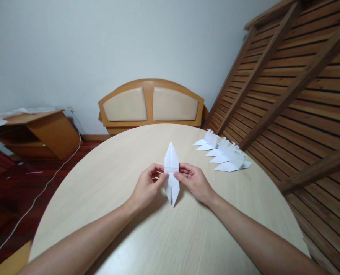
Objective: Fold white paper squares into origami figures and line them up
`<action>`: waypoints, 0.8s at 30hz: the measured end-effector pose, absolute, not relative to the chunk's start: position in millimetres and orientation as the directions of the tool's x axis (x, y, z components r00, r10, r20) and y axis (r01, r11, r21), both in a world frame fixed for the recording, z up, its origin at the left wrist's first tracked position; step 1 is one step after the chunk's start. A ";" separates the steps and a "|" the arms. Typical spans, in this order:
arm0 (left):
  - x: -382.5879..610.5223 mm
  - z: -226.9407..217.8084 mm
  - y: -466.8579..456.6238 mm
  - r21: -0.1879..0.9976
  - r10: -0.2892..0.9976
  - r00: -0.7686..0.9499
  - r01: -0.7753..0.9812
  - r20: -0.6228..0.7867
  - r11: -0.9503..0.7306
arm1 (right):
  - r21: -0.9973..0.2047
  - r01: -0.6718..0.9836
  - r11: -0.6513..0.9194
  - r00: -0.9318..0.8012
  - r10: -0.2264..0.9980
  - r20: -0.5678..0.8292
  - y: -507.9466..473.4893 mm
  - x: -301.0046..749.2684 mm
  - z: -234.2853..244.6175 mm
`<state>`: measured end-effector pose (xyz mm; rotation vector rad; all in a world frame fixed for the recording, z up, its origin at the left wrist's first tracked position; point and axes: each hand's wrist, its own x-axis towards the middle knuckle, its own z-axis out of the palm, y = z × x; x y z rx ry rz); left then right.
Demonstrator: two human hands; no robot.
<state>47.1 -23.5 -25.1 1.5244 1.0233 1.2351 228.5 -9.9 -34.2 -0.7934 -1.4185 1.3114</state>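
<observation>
A piece of folded white paper [172, 158] is held up over the middle of the table, pointed at the top and split into two narrow points at the bottom. My left hand [149, 183] pinches its left edge between thumb and fingers. On the opposite edge, my right hand [195, 182] grips it the same way, thumb on the front face. A crease runs across the paper near both thumbs. To the right stand several white folded paper birds [228, 156], grouped close together with their pointed tails toward the left.
The round pale wooden table [101, 183] fills the foreground. Behind it stands a headboard [151, 101] with cream panels. A slatted wooden frame [287, 88] leans along the right. At left are a low wooden desk [52, 133] and a white cable [47, 185] on the floor.
</observation>
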 end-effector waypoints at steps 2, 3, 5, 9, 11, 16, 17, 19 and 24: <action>47.0 -27.7 -20.3 0.973 0.966 0.127 0.022 0.226 -0.230 | -0.975 -0.144 0.167 -0.291 0.935 0.203 -8.3 230.0 -35.8; 47.1 -28.7 -19.1 0.977 0.969 0.125 -0.004 0.213 -0.214 | -0.979 -0.133 0.156 -0.290 0.938 0.189 -7.6 230.8 -36.6; 47.8 -30.0 -17.8 0.984 0.973 0.149 -0.042 0.176 -0.172 | -0.982 -0.117 0.145 -0.275 0.946 0.172 -6.7 232.0 -37.8; 48.6 -31.1 -17.9 0.995 0.971 0.218 -0.041 0.094 -0.087 | -0.986 -0.110 0.121 -0.256 0.956 0.146 -7.2 232.2 -37.9; 48.5 -31.6 -18.4 0.998 0.972 0.224 -0.036 0.064 -0.058 | -0.990 -0.106 0.090 -0.279 0.953 0.116 -7.9 231.5 -37.2; 49.0 -33.1 -20.1 0.999 0.967 0.251 -0.017 0.044 -0.041 | -0.990 -0.128 0.061 -0.246 0.965 0.091 -7.8 231.3 -36.8; 48.9 -33.5 -20.3 0.999 0.963 0.267 -0.016 0.032 -0.029 | -0.990 -0.133 0.054 -0.240 0.967 0.085 -7.6 231.4 -37.0; 48.1 -34.0 -20.1 1.000 0.959 0.285 -0.013 0.000 0.004 | -0.990 -0.141 0.026 -0.261 0.963 0.063 -7.5 231.8 -37.6; 44.4 -34.7 -16.9 0.997 0.955 0.294 -0.036 -0.050 0.063 | -0.989 -0.150 -0.005 -0.322 0.946 0.045 -7.3 232.2 -40.1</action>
